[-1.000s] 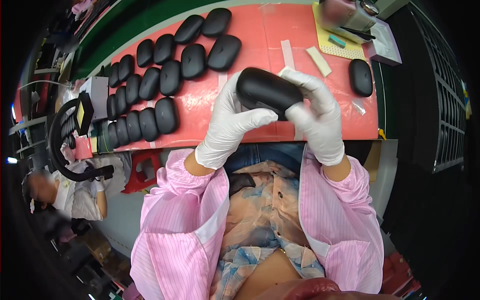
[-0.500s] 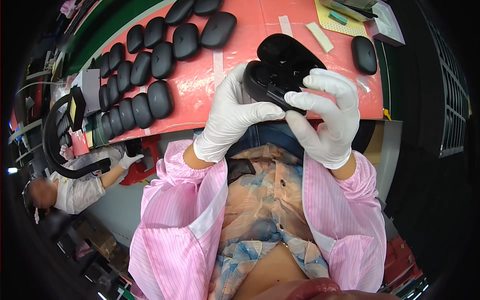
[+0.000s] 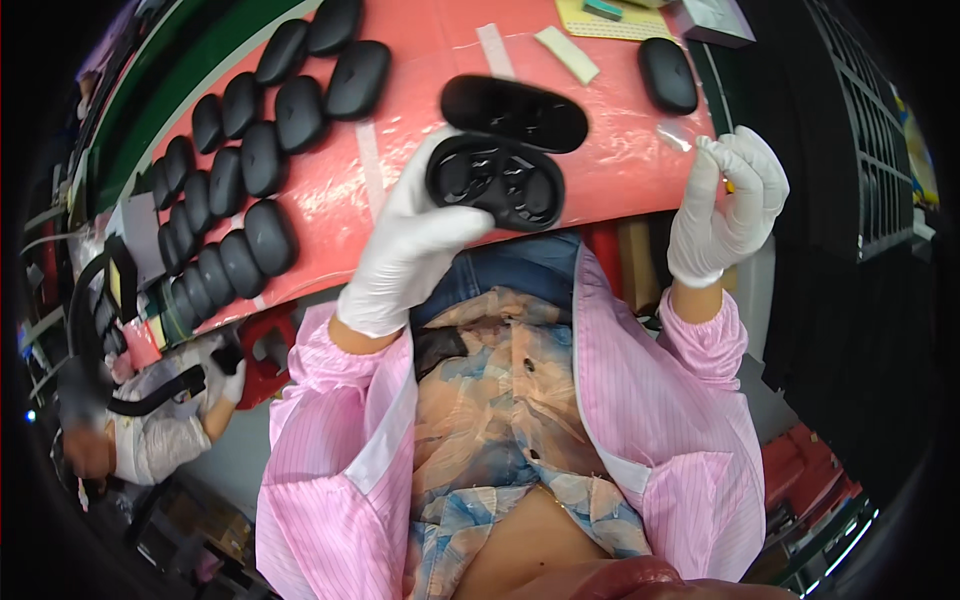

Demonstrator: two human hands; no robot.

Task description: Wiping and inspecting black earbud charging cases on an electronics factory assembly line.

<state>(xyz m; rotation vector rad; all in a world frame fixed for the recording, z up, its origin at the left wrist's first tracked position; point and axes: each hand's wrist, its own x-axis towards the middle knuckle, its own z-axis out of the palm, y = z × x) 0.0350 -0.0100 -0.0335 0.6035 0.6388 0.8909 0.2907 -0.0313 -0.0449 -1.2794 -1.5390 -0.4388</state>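
My left hand (image 3: 400, 245), in a white glove, grips an open black earbud charging case (image 3: 545, 195) by its left side, thumb along the front edge. The case's hinged lid (image 3: 510, 112) stands raised away from me, and the glossy molded hollows inside face up. Out to the right, apart from the case, is my right hand (image 3: 728, 210), also gloved. Its thumb and fingertips are pressed together in a pinch; whatever they hold, if anything, is too small to make out. A closed black case (image 3: 667, 76) lies on the mat beyond that hand.
Rows of closed black cases (image 3: 262, 160) cover the left of the pink mat (image 3: 420, 60). A cream-colored strip (image 3: 567, 55), a yellow sheet (image 3: 625, 22) with a green block (image 3: 602, 9) and a pale box (image 3: 715, 20) sit at the back. Another person (image 3: 150, 440) is at lower left.
My right hand has left the case and moved right, its fingers now pinched together. My left hand has turned the case so its inside faces up. The whole view has shifted.
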